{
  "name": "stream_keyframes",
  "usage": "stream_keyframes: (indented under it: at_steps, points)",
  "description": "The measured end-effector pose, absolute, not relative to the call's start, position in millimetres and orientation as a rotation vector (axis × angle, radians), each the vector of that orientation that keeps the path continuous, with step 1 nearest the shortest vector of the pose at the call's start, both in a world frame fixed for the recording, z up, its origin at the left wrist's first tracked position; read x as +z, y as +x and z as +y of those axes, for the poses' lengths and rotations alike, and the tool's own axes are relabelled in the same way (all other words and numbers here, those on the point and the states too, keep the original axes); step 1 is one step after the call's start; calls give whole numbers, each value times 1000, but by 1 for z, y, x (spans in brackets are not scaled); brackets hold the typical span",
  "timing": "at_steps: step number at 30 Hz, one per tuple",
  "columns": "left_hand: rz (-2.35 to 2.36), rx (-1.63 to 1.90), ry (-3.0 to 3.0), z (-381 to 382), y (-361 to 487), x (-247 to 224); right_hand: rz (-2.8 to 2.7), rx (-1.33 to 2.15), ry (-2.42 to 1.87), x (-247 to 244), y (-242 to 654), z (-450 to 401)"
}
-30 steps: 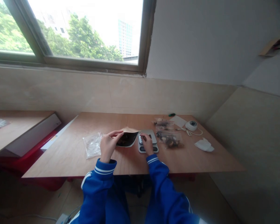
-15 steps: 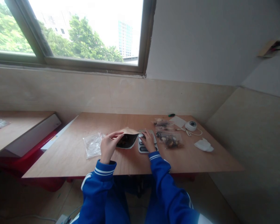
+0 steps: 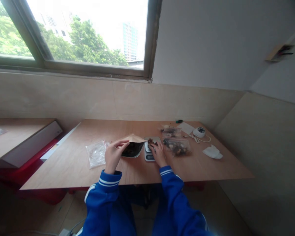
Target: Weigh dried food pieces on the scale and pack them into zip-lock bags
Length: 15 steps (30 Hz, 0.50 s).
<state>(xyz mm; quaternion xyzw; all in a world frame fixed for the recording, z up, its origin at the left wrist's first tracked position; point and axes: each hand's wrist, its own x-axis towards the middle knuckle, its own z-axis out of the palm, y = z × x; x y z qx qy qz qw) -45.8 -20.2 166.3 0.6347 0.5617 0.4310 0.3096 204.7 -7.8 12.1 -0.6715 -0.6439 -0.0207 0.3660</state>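
With its fingers and thumb, my left hand [image 3: 113,154] grips the left side of a brown paper pouch [image 3: 134,139]. The mouth of the pouch faces me and shows a dark inside; what lies in it is too dim to make out. To its right is a small kitchen scale [image 3: 149,158]. Brown dried pieces [image 3: 151,142] lie on the scale's plate. My right hand [image 3: 159,154] is over the right part of the scale, fingers stretched out and a little apart, their tips at the brown pieces and partly hiding them.
Clear zip bags with dark and pale dried pieces [image 3: 179,147] lie right of the scale. Beyond are a white dome camera [image 3: 199,131] with cable, a white sheet [image 3: 185,127], a green object [image 3: 179,121] and crumpled tissue [image 3: 212,152]. A clear plastic bag [image 3: 95,154] lies left.
My right hand has shifted slightly to the right and towards me on the scale, so brown pieces on its plate now show. My left hand keeps its hold on the pouch.
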Motion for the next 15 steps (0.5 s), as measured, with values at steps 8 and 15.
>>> stream_keyframes:
  at_steps: [8, 15]
  points:
    - [1520, 1141, 1674, -22, -47, 167, -1554, -111, -1858, 21, 202, -16]
    - [1488, 1139, 1671, -23, -48, 167, -1413, -172, -2010, 25, 203, -19]
